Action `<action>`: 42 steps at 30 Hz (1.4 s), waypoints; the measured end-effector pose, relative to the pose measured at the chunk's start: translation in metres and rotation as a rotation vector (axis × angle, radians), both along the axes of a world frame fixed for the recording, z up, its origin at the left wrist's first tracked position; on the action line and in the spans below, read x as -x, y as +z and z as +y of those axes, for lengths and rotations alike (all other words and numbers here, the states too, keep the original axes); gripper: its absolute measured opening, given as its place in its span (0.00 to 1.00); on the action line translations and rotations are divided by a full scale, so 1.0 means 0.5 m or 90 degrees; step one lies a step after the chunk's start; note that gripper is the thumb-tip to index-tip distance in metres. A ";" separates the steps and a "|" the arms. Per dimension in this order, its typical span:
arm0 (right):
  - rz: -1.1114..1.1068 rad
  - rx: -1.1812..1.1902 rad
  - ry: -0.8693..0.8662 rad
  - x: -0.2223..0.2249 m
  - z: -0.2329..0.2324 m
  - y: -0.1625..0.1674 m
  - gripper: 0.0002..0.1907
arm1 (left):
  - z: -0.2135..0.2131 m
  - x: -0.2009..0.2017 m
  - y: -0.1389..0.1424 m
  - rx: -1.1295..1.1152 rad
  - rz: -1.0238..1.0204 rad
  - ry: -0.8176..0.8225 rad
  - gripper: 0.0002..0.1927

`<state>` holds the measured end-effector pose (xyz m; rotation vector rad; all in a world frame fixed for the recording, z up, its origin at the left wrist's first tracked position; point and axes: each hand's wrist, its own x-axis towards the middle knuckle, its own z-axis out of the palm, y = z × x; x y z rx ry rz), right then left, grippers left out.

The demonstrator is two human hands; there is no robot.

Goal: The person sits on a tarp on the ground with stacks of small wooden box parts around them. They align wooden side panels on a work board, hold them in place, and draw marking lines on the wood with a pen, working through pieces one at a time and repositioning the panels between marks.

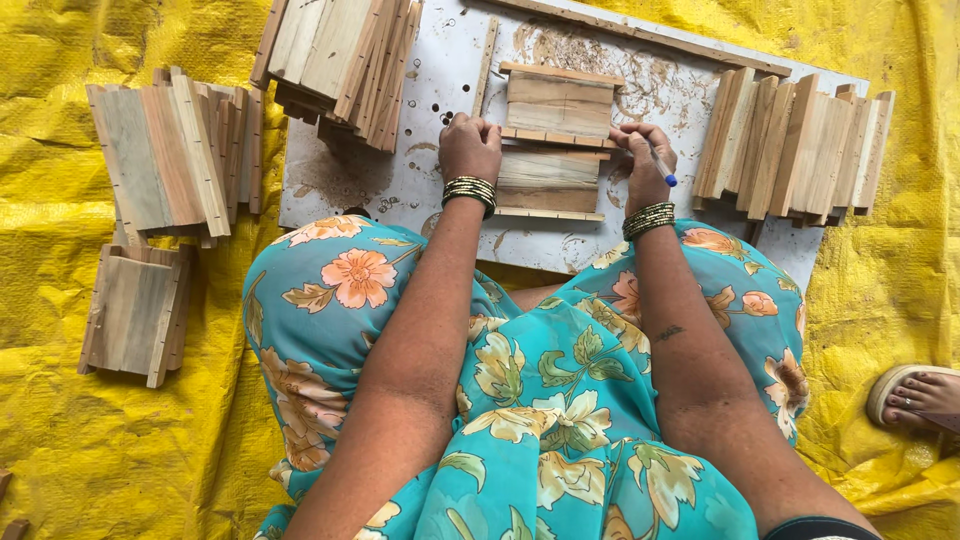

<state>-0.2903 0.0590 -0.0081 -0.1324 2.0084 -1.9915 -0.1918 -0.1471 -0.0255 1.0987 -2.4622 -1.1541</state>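
Two small wooden frame pieces lie one behind the other on a white perforated board [420, 180]: the far one [558, 102] and the near one [548, 182]. My left hand [468, 147] presses on the thin strip between them at its left end. My right hand [643, 158] rests on the right end of the same strip and holds a blue-tipped pen [664, 168]. Both wrists wear beaded bangles. My lap in a teal flowered dress fills the lower part of the view.
Stacks of thin wooden slats lie at the board's top left [340, 60], at its right [790, 145] and on the yellow tarp at left [175, 160]. An assembled wooden piece [135, 312] sits at lower left. Another person's sandalled foot [925, 395] shows at the right edge.
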 end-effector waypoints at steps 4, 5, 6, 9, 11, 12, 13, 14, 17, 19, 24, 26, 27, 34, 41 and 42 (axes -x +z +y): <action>0.016 0.032 -0.027 0.003 -0.002 0.003 0.09 | 0.000 0.008 0.005 -0.072 0.045 0.003 0.12; 0.020 0.033 -0.026 0.000 -0.002 0.003 0.09 | 0.001 0.008 0.006 -0.094 0.038 0.002 0.12; 0.018 0.037 -0.022 -0.003 -0.003 0.004 0.09 | 0.002 0.008 0.007 -0.099 0.045 0.004 0.11; 0.024 0.045 -0.004 -0.004 -0.010 0.009 0.09 | -0.001 0.011 0.015 -0.089 0.059 0.010 0.10; 0.040 0.040 0.006 -0.004 -0.015 0.012 0.09 | -0.001 0.011 0.021 -0.054 0.054 0.008 0.08; 0.053 0.029 0.008 -0.005 -0.018 0.013 0.08 | 0.000 0.011 0.024 -0.043 0.041 0.009 0.08; 0.066 0.016 0.010 -0.005 -0.020 0.014 0.08 | 0.001 0.010 0.027 -0.033 0.029 0.008 0.08; 0.079 0.004 0.012 -0.006 -0.021 0.015 0.07 | 0.004 0.010 0.029 -0.023 0.017 0.008 0.08; 0.113 -0.033 0.021 -0.007 -0.019 0.010 0.07 | 0.008 0.005 0.032 0.012 -0.016 -0.004 0.07; 0.089 -0.024 0.016 -0.006 -0.017 0.005 0.07 | 0.011 0.004 0.032 0.029 -0.021 -0.007 0.07; 0.097 -0.029 0.027 -0.011 -0.008 -0.006 0.08 | 0.012 0.001 0.027 0.007 -0.013 0.015 0.07; 0.100 -0.026 0.040 -0.016 -0.010 -0.005 0.08 | 0.012 -0.002 0.025 0.036 0.024 0.044 0.07; 0.109 -0.024 0.043 -0.017 -0.011 -0.004 0.09 | 0.010 -0.002 0.025 0.029 0.024 0.035 0.07; 0.117 -0.098 -0.039 -0.053 -0.008 0.029 0.10 | 0.020 -0.022 0.047 0.015 0.032 0.030 0.18; 0.114 -0.143 -0.024 -0.116 -0.008 0.040 0.06 | 0.074 -0.071 0.061 0.089 -0.111 -0.078 0.20; 0.113 -0.142 -0.025 -0.122 -0.004 0.042 0.06 | 0.078 -0.075 0.060 0.091 -0.089 -0.062 0.20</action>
